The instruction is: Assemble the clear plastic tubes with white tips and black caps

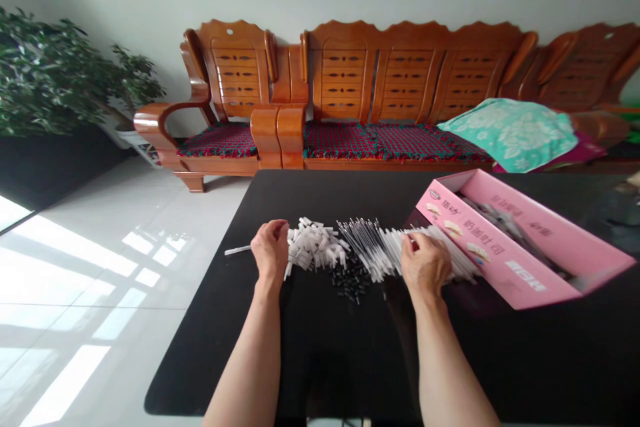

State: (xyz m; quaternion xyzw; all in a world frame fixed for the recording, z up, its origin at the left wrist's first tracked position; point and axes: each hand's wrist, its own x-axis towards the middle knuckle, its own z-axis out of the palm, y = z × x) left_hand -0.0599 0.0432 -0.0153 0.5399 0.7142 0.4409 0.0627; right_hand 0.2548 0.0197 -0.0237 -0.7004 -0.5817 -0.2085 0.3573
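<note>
My left hand [269, 250] is closed in a pinch at the left edge of a heap of short white plastic pieces [315, 243]; what its fingertips hold, if anything, is hidden. To its left lies a single thin white stick [237, 249]. Small black caps [353, 280] are scattered just right of the heap. Beside them is a row of thin dark-tipped rods [365, 240] with white lower ends. Over the bundle of white tubes [457, 253], my right hand [425, 261] has its fingers curled together, and I cannot make out what is between them.
A pink open cardboard box [505, 260] with greyish contents stands slanted at the right of the black table [345, 360]. Behind the table is a wooden bench [345, 73] with a turquoise cushion [515, 130]. Potted plants [75, 80] stand at the left.
</note>
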